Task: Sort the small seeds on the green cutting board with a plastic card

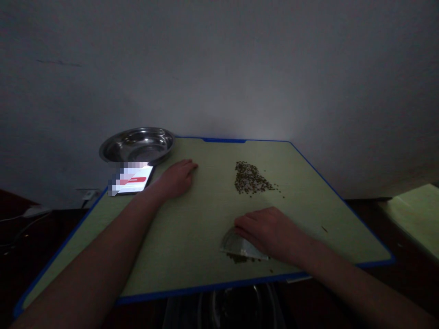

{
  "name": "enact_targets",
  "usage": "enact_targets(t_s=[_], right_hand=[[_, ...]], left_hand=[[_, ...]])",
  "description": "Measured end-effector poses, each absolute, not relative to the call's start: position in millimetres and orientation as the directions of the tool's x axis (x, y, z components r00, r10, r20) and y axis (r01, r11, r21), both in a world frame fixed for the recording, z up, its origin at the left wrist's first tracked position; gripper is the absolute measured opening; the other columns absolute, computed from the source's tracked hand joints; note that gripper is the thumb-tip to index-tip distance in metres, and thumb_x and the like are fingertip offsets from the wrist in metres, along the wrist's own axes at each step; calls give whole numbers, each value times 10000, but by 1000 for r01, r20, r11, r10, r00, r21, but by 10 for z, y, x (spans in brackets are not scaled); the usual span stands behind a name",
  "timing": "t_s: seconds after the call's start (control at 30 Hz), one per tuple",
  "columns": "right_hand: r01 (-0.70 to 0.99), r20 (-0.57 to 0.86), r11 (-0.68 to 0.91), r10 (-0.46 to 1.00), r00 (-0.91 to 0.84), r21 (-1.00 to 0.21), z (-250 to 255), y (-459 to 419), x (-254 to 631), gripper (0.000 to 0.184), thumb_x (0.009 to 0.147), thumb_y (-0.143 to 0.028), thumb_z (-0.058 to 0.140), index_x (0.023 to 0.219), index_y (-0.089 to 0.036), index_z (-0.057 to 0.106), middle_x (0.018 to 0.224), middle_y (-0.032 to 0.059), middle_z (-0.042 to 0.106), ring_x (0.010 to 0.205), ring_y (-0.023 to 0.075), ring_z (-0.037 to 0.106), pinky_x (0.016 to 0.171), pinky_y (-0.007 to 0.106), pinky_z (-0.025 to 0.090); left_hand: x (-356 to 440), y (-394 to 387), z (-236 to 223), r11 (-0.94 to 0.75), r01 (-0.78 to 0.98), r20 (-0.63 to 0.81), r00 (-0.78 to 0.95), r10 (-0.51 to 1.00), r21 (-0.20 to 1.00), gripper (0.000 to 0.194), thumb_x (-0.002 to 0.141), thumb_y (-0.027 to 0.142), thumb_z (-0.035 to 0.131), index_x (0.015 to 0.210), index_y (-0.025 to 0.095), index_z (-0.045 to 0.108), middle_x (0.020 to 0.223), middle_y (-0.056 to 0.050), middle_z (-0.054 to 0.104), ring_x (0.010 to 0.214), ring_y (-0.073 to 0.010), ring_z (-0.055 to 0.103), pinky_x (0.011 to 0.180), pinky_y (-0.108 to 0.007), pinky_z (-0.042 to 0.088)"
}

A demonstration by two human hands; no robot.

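Brown seed-like bits (251,176) lay R of ctr on the table (192,237); R hand (272,230), palm-down, held a clear half-disc (237,242), prob. to keep its straight edge low beside a nearer batch (237,259). L hand (177,178) rested, fingers together, nothing visibly held, maybe for balance.

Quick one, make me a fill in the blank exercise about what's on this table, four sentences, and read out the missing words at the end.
1. The table's trim is ____.
2. As the person sees it, the bowl stands at the far ____ corner.
3. The clear piece is under the fingers of the ____ hand.
4. The left hand rests ____ the lit screen and the bigger patch of grains.

Missing words: blue; left; right; between.
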State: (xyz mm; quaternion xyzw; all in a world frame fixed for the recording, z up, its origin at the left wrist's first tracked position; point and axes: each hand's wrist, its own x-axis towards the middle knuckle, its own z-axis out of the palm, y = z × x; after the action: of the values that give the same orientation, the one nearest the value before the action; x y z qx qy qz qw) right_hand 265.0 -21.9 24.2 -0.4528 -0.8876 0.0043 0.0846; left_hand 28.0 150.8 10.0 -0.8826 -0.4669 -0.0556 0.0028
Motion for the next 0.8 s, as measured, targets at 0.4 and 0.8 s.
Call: enact_targets(t_s=[0.4, 0.8], right_hand=[[726, 123, 680, 733, -669, -103, 227, -300, 2602, 201, 906, -307, 563, 767, -178, 632, 667, -7, 690, 542, 110, 577, 515, 303, 231], [703, 105, 694, 719, -687, -153, 228, -327, 2573, 201, 918, -305, 553, 778, -180, 625, 700, 3, 704, 588, 122, 611, 536, 276, 299]], left_hand=[[280, 1503, 100, -559, 827, 120, 549, 827, 63, 505, 854, 212, 302, 1312, 135, 501, 1400, -95, 493, 1302, -213, 431, 1088, -356, 341], [271, 1533, 80, -540, 835, 108, 530, 841, 104, 512, 851, 221, 303, 1312, 121, 502, 1416, -112, 474, 1316, -209, 416, 1110, -351, 310]])
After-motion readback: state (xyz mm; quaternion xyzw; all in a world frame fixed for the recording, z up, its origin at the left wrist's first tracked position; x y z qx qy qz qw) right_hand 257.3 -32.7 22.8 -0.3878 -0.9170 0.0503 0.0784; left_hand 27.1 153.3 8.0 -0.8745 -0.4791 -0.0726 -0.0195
